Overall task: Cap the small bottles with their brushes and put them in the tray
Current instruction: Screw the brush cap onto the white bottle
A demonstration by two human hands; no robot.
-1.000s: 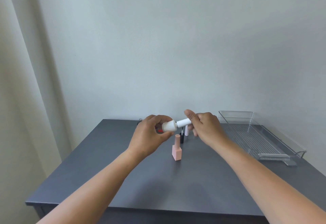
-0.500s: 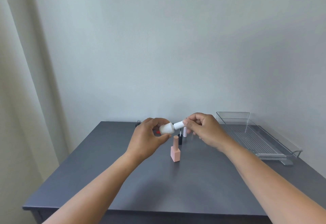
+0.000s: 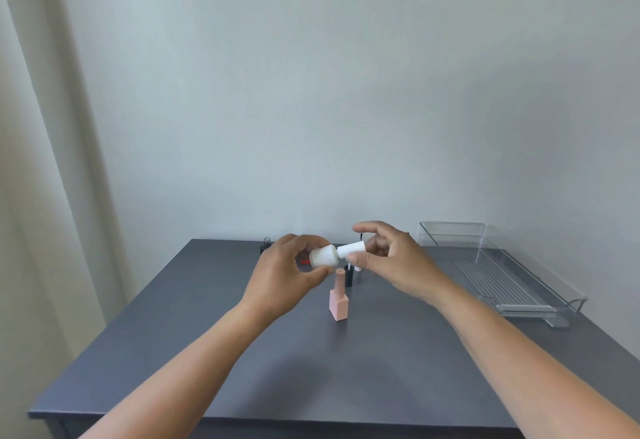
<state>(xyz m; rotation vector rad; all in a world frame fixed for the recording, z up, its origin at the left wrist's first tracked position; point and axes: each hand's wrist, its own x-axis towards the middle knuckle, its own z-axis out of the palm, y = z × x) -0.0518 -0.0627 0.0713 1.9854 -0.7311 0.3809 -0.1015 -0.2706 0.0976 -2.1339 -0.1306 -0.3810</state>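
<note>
Two hands meet above the middle of the dark grey table, sharing one white bottle that is held tipped on its side in the air, its base toward the left and its neck toward the right. The left hand is curled around the bottle's body, with the thumb under it and the fingers over the top, so the body sits pinched between them. The white cap sits on the bottle's neck and points up to the right; the right hand has its thumb tip pressed against the cap's lower side near the neck, while its fingers arch loosely over the cap's far end, and whether they touch it I cannot tell. Directly below the bottle a pink bottle stands upright on the table with its cap on, apart from both hands. Just behind it stand a slim black piece and a small white one, partly hidden by the right hand. A small dark bottle stands near the table's far edge, left of the left hand. The clear tray rests on the table's right side, well apart from the held bottle.
</note>
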